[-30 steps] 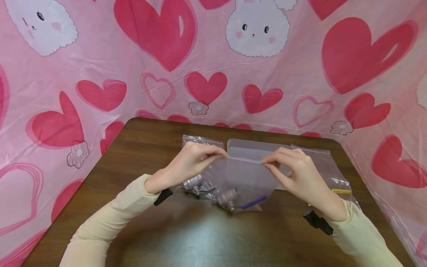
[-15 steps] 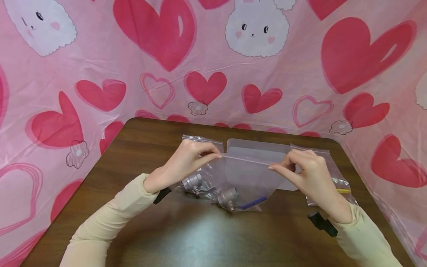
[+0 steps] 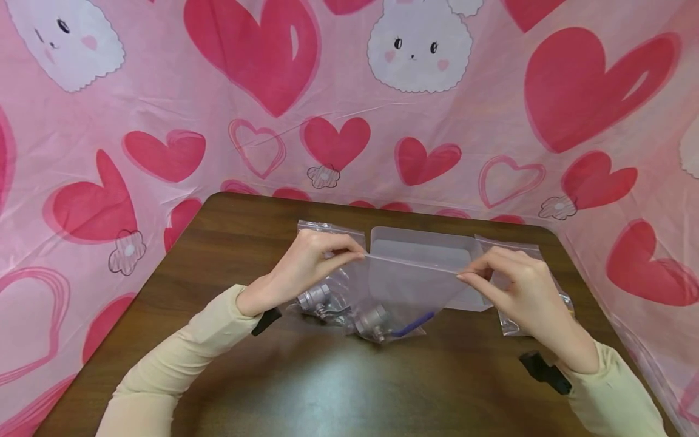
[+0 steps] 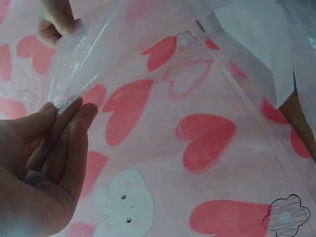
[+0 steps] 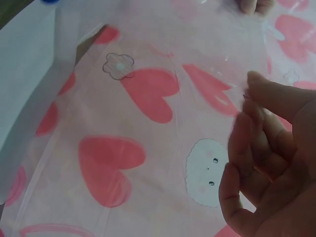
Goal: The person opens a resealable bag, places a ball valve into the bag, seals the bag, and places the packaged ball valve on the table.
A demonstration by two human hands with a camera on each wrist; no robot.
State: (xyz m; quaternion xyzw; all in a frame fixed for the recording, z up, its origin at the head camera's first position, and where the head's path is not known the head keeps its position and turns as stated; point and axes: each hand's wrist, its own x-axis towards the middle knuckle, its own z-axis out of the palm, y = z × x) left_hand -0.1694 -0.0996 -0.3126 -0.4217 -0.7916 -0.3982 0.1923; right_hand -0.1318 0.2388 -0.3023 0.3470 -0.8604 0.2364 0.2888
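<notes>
A clear zip bag (image 3: 406,285) hangs between my hands with its top edge drawn nearly straight. Inside, at the bottom, lies a metal ball valve (image 3: 371,320) with a blue lever handle (image 3: 413,325). My left hand (image 3: 311,267) pinches the left end of that top edge between thumb and fingers. Farther right, my right hand (image 3: 524,297) pinches the same edge. In the left wrist view, the left hand (image 4: 44,168) has the film between its fingertips. The right hand (image 5: 276,148) shows a similar pinch in the right wrist view.
Behind the held bag is a translucent white tray (image 3: 420,238). Another zip bag with a metal valve (image 3: 315,296) lies at the left, partly behind the left hand. A third zip bag (image 3: 508,325) lies at the right, partly covered by the right hand. All are on a brown wooden table (image 3: 246,243).
My right hand has moved to the right along the bag's top edge, so more of the edge shows between the hands. The left hand has hardly moved.
</notes>
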